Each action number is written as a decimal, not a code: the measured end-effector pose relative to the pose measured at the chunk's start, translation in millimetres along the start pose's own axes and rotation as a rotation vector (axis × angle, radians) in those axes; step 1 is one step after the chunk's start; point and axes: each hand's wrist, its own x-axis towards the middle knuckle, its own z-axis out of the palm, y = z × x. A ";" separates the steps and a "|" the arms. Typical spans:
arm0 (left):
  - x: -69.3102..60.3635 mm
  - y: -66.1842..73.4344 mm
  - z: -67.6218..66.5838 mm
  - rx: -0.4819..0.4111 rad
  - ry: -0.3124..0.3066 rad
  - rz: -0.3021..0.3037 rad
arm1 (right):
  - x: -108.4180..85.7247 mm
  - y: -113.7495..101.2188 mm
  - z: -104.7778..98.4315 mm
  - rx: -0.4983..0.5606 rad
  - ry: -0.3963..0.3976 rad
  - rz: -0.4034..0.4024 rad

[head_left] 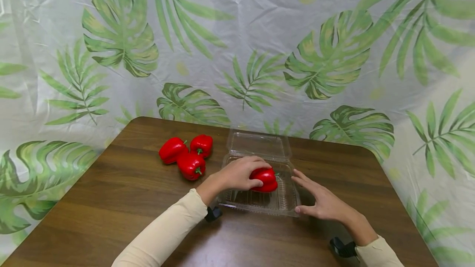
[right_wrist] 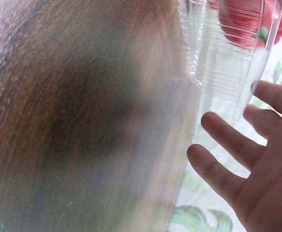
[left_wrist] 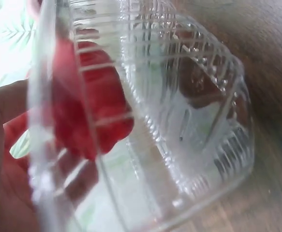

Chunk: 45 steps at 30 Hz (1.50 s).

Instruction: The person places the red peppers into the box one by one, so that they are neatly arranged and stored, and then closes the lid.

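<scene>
My left hand [head_left: 243, 173] grips a red bell pepper [head_left: 265, 180] with a green stem, over the clear plastic clamshell container [head_left: 285, 197]. The container's lid [head_left: 259, 144] lies folded back, away from me. In the left wrist view the pepper [left_wrist: 95, 101] shows through the ribbed clear wall, thumb on one side and fingers on the other. At the container's right edge, my right hand [head_left: 323, 199] has its fingers spread and holds nothing; its fingertips are at the rim. The right wrist view shows those fingers [right_wrist: 228, 166] extended beside the clear wall.
Three more red bell peppers sit grouped on the table's left: one pepper [head_left: 172, 150], another [head_left: 201, 145] and a nearer one [head_left: 191, 165]. The brown wooden table [head_left: 122, 184] has rounded far corners. A leaf-patterned curtain [head_left: 245, 32] hangs behind it.
</scene>
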 end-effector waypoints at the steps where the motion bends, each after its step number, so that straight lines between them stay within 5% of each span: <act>1: 1.2 0.1 1.1 0.002 -0.001 -0.001 | 0.3 -0.1 -0.1 -0.003 0.000 -0.002; 22: 17.2 0.1 24.7 -0.001 -0.004 -0.055 | 2.3 -0.9 2.6 0.006 -0.004 -0.005; 45: 28.8 2.9 38.7 0.036 0.047 -0.004 | 1.5 -3.7 6.3 0.033 0.009 0.017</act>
